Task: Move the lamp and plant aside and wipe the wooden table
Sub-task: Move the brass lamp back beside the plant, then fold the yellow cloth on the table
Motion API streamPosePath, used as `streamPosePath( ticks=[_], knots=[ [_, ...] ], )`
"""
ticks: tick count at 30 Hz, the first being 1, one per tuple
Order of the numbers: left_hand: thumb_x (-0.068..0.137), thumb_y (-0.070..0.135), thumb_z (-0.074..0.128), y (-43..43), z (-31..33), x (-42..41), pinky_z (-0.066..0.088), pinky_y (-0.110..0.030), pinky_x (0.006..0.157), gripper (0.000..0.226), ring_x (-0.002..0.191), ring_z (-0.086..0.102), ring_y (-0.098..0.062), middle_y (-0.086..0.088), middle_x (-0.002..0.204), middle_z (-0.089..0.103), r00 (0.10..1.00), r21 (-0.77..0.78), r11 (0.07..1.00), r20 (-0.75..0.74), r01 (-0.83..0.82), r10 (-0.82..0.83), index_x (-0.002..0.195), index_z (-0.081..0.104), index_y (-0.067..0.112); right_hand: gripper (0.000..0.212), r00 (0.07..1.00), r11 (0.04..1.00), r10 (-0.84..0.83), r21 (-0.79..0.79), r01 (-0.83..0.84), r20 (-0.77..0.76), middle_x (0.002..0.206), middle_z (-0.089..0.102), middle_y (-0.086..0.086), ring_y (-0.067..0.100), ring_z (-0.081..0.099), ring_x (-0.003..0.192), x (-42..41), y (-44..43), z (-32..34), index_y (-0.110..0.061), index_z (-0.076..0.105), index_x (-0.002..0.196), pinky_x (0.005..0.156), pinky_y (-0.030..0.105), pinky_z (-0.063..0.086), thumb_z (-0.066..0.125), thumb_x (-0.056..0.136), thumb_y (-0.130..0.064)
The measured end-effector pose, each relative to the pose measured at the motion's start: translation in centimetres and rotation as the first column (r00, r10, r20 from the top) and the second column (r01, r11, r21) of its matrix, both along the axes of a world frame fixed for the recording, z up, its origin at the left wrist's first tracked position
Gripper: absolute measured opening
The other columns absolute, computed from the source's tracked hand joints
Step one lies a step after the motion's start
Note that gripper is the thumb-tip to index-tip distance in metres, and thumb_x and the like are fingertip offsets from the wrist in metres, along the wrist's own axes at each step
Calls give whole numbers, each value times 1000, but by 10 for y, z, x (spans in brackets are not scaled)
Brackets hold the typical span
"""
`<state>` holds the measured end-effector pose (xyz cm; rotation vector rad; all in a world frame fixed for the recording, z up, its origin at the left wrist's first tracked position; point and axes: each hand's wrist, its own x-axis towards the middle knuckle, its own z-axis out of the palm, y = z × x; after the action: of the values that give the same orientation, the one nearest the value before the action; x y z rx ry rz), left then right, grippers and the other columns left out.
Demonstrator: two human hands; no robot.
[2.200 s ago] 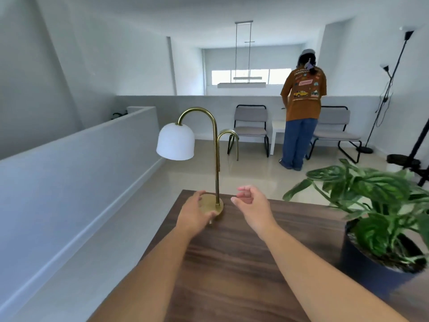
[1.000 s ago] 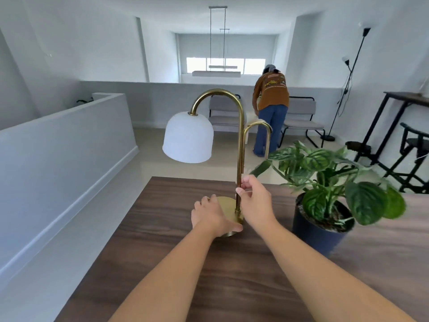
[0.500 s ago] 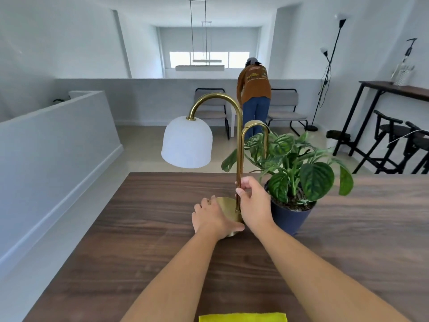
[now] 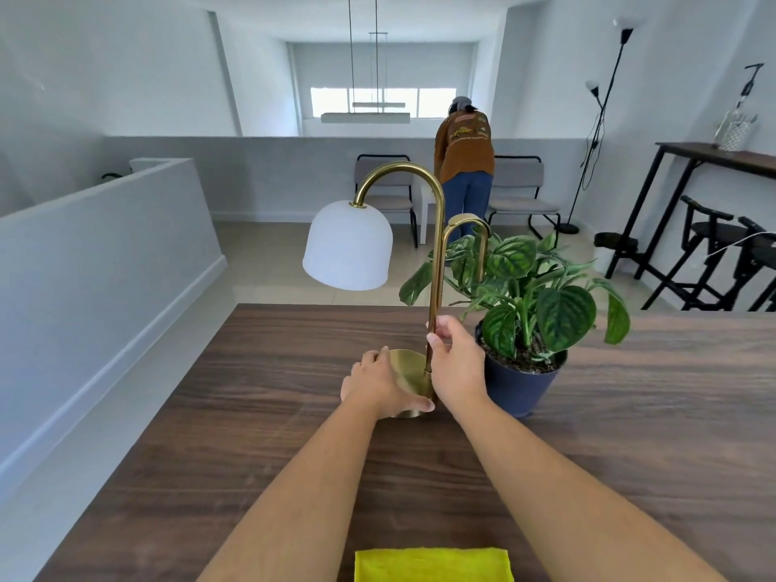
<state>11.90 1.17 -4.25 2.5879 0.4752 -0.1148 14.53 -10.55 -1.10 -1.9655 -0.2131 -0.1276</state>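
Observation:
A brass lamp [image 4: 436,254] with a white dome shade [image 4: 347,250] stands on the dark wooden table [image 4: 260,413]. My left hand [image 4: 373,384] grips the edge of its round base. My right hand [image 4: 455,363] is closed around the lower stem. Right beside the lamp, almost touching my right hand, is a leafy green plant [image 4: 533,296] in a dark blue pot [image 4: 518,386]. A folded yellow cloth [image 4: 432,564] lies at the table's near edge between my forearms.
A low grey wall [image 4: 105,254] runs along the left of the table. Beyond the table are two chairs [image 4: 388,191], a person in a brown shirt [image 4: 464,161] bent over, a floor lamp [image 4: 600,119], and a black high table with stools [image 4: 714,228] at right.
Both hands closed on the lamp, left on the base and right on the stem. The lamp now stands next to the plant, nearer the table's middle, and the yellow cloth has come into view.

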Motion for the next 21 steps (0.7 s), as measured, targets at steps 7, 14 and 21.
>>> streamPosePath(
  ticks=[7,14,21],
  knots=[
    [67,38,73,13,16,-49,32,-37,110,91,134,35,-19,-2,148,35,980,-200,979,197,45,-5,145,29,22,38,982,991,131,12,-130,-137,131,61,7,19,54,123,-30,-38,7,-12,54,131,110,36,39,36,98,-6],
    [78,34,68,0,24,-132,40,-26,92,43,108,54,-13,6,113,56,980,-150,981,175,125,-99,118,57,26,27,963,954,207,-181,-237,-172,98,70,0,18,64,100,-87,-104,-8,-23,69,92,91,28,46,47,93,-7],
    [75,44,72,-15,5,-188,39,-33,101,36,114,46,-13,4,120,52,962,-16,963,39,270,-269,103,65,23,31,904,657,373,-629,-416,-208,130,55,-4,15,47,121,-130,-126,-31,-24,64,115,105,32,37,61,88,-40]
  ],
)
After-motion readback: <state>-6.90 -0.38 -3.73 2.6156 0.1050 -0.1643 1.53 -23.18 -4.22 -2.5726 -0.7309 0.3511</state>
